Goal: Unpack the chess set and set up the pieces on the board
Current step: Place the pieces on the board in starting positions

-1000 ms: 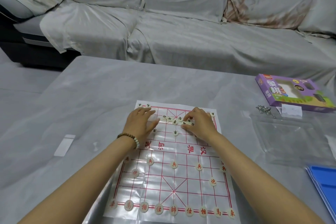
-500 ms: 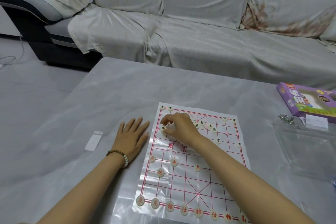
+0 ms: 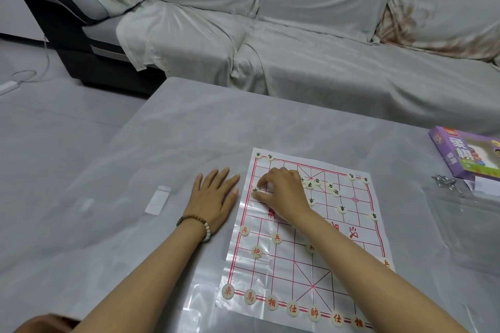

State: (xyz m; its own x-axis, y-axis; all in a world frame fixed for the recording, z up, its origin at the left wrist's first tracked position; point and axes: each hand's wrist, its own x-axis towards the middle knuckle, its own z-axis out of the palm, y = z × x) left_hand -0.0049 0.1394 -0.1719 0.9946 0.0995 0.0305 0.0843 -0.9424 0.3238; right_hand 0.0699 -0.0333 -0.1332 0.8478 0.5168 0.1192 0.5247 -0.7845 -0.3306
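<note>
Right hand (image 3: 284, 194) shifted from the centre pile to the left edge of the board (image 3: 332, 265), mid-frame; thumb and forefinger curled, pinching a black-marked piece (image 3: 255, 190) on the edge line. Left hand (image 3: 213, 199) slid off the board, now flat on the table (image 3: 176, 143) just left of it, fingers straight, holding nothing. Red pieces (image 3: 293, 308) line the bottom row. Purple box (image 3: 465, 155) at right edge.

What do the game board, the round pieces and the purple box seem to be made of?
The game board looks like thin glossy plastic film: it shines and wrinkles. The round pieces are smooth cream discs, plastic or perhaps wood; unclear. The purple box seems printed cardboard, with sharp folded edges.
</note>
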